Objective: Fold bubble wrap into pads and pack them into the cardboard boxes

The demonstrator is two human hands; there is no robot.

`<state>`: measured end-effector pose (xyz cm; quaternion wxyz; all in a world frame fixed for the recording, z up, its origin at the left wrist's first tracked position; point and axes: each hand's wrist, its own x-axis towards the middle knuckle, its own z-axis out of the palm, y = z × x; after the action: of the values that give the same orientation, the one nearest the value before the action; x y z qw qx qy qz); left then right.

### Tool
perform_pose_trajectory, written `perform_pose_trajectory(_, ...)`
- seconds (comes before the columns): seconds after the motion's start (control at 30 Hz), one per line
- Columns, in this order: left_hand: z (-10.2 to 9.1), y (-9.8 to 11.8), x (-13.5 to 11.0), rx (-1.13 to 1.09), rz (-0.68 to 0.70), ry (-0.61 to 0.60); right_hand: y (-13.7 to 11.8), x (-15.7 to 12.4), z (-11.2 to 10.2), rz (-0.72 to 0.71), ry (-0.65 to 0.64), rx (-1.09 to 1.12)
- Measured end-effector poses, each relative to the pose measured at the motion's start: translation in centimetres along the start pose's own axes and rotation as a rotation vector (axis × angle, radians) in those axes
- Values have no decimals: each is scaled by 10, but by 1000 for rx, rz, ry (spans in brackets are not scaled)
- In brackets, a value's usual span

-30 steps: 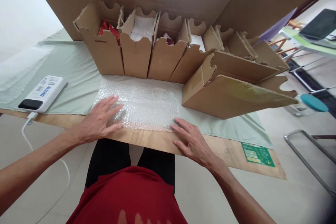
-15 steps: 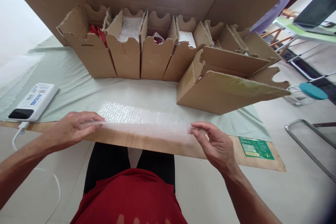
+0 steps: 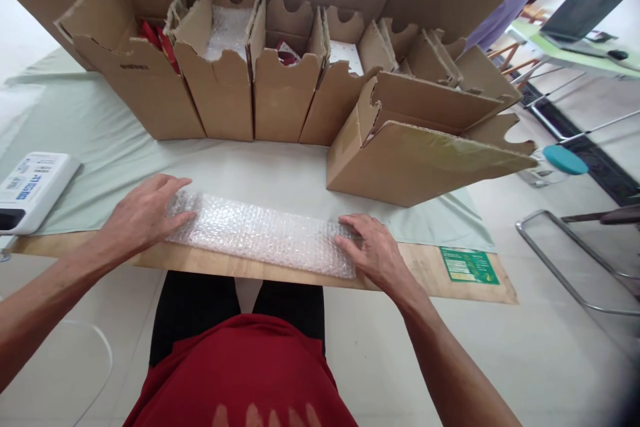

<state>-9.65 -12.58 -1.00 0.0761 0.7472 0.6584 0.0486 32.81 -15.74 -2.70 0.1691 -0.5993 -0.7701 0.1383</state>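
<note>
A sheet of bubble wrap (image 3: 260, 238), folded into a long narrow strip, lies on the pale green cloth (image 3: 280, 170) near the table's front edge. My left hand (image 3: 143, 213) rests on the strip's left end, fingers stretched forward over it. At the right end my right hand (image 3: 375, 253) presses down with flat fingers. Neither hand grips the wrap.
Several open cardboard boxes (image 3: 220, 90) stand in a row behind, some holding red packets and bubble wrap. A larger box (image 3: 415, 160) lies tipped at the right. A white power bank (image 3: 27, 187) sits at the left edge, a green label (image 3: 467, 265) on the wooden front edge.
The flat sheet was lifted by its near edge and folded over into a narrow strip. Both hands went from pinching its ends to pressing them down. The camera view moved closer.
</note>
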Motion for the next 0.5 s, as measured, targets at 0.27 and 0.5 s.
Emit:
perform_pose_trajectory(0.27,-12,-4,29,-15,3,-312,-11,12,-1,-21,-148,34)
perform_pose_trajectory(0.5,-24,4,24,-231,111,97,-23,-20,-34,5,274,337)
